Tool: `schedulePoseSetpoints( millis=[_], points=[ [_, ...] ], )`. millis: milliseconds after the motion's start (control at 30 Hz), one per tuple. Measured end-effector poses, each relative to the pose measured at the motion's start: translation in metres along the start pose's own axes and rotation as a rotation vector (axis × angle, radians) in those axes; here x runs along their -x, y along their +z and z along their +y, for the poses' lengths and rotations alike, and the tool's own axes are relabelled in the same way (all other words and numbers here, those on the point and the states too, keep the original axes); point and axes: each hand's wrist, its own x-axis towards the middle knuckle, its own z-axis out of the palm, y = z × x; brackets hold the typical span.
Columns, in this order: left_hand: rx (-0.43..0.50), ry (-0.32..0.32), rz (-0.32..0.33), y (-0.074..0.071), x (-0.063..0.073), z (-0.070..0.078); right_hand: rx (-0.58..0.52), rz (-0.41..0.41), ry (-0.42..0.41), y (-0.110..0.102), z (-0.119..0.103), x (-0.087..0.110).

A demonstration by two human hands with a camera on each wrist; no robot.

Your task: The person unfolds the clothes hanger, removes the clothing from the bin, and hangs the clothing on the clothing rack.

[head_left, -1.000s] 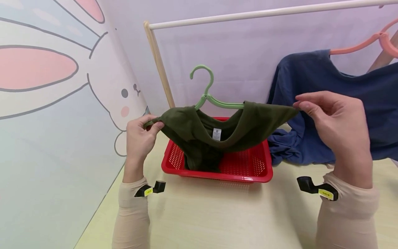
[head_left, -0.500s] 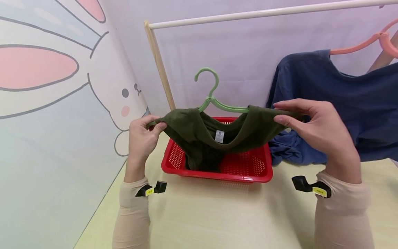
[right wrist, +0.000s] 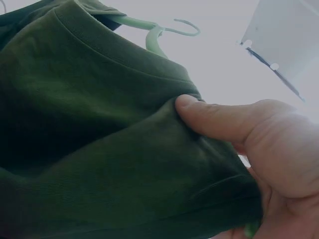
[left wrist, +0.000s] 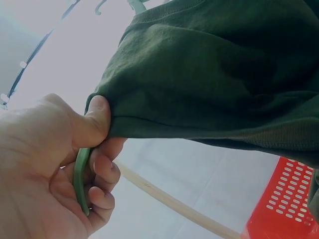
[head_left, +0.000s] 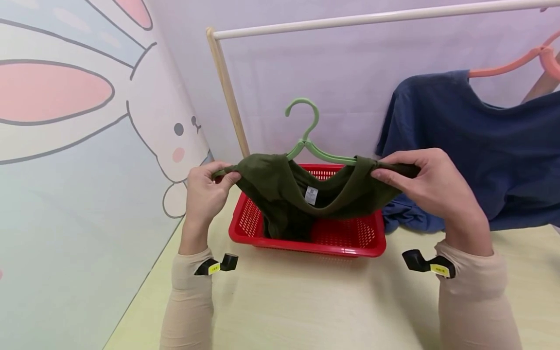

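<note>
A dark green T-shirt with a white neck label is on a light green hanger, whose hook sticks up out of the collar. My left hand pinches the shirt's left shoulder end between thumb and fingers. In the left wrist view a tip of the green hanger pokes out beneath that thumb, across the curled fingers. My right hand grips the other shoulder close to the collar, thumb in front and fingers largely hidden behind the cloth. The shirt's lower part hangs into a red basket.
Behind the basket stands a clothes rack with a white rail and a wooden post. A navy shirt on a coral hanger is at the right. A rabbit-printed wall borders the pale table on the left.
My right hand has slid left along the shoulder from the shirt's outer end to beside the collar. The hanger and shirt have shifted slightly right and down, the left hand slightly right.
</note>
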Motion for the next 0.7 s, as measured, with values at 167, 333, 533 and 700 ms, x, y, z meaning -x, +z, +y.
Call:
schedulePoseSetpoints(
  millis=[167,333,533,700],
  points=[
    [0.02,-0.004,-0.014,-0.001,-0.001,0.001,0.009,0.04,-0.008,-0.003,-0.002,0.001],
    [0.057,-0.005,-0.016,-0.002,-0.002,0.001,-0.011,0.058,-0.025,-0.007,-0.002,0.002],
    [0.154,-0.011,-0.002,-0.005,-0.002,-0.001,-0.057,0.073,-0.032,-0.013,0.001,0.003],
    [0.237,-0.009,0.022,-0.005,-0.003,0.0,-0.045,0.083,-0.079,-0.018,0.004,0.004]
  ],
)
